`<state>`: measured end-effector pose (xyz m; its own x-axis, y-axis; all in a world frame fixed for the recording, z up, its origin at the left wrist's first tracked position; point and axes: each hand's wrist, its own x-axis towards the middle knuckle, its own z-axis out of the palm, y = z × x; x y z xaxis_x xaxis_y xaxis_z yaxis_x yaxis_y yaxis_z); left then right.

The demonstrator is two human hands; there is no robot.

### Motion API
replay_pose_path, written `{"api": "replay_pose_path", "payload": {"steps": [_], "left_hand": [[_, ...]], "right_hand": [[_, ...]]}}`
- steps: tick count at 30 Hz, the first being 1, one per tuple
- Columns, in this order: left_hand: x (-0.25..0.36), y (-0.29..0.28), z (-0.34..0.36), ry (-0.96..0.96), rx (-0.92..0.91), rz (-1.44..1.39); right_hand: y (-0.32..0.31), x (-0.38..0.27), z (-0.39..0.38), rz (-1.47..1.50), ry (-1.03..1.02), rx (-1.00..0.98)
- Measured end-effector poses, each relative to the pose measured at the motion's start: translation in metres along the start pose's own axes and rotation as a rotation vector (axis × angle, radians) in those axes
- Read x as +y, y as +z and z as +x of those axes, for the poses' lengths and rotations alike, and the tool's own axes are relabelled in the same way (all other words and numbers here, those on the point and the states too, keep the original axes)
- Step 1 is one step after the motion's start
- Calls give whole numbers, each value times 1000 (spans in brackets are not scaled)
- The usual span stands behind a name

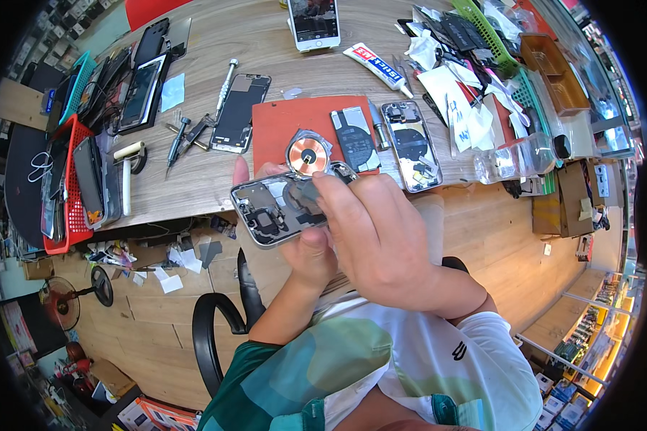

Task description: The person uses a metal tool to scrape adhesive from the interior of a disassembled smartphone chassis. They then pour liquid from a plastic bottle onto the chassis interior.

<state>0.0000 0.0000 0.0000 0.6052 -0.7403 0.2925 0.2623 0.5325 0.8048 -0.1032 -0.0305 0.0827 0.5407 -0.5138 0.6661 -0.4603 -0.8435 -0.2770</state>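
Over the near edge of the worktop [169, 185], opened phone housing [266, 207]: rounded rectangle, smooth metallic rim, dark and grey parts inside. Copper coil [297, 149], a flat glossy ring with a pale centre, stands at the housing's far edge.

Left hand [310, 260] closed around the housing from below, thumb at the near rim, fingertips showing behind. Right hand [384, 241] half curled, fingertips bunched over the dark grey piece beside the coil; can't tell if they pinch anything.

Behind: matte red mat [284, 121], flat black battery [354, 136] on its right part. Right of mat: second opened housing [412, 154], silver rim. Left: dark flat screen panel [242, 113], slim metal screwdriver [227, 85] beside it.

Containers: red slotted plastic basket [70, 205] at far left, dark phone-shaped slabs standing in it. Teal basket [77, 86] behind, against a heap of dark parts. Far right: light-green slotted basket [482, 27] by crumpled white papers [446, 93], contents too jumbled to sort; brown divided tray [550, 68] next to it.
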Motion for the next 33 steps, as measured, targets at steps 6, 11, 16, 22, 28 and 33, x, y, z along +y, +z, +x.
{"api": "replay_pose_path", "payload": {"steps": [6,11,16,22,28,33], "left_hand": [[17,14,3,-114,113,119],[13,15,4,-85,137,96],[8,16,4,-75,142,16],[8,15,2,-68,143,-15],[4,14,2,-44,132,-56],[4,15,-1,-39,144,-102]], "right_hand": [[-5,-3,1,22,13,-31],[-6,-5,-2,5,17,-52],[-7,-6,-2,-6,15,-65],[-8,-3,-1,-5,-18,-89],[-10,-6,0,15,16,-124],[-12,-4,1,60,-7,-148]]}}
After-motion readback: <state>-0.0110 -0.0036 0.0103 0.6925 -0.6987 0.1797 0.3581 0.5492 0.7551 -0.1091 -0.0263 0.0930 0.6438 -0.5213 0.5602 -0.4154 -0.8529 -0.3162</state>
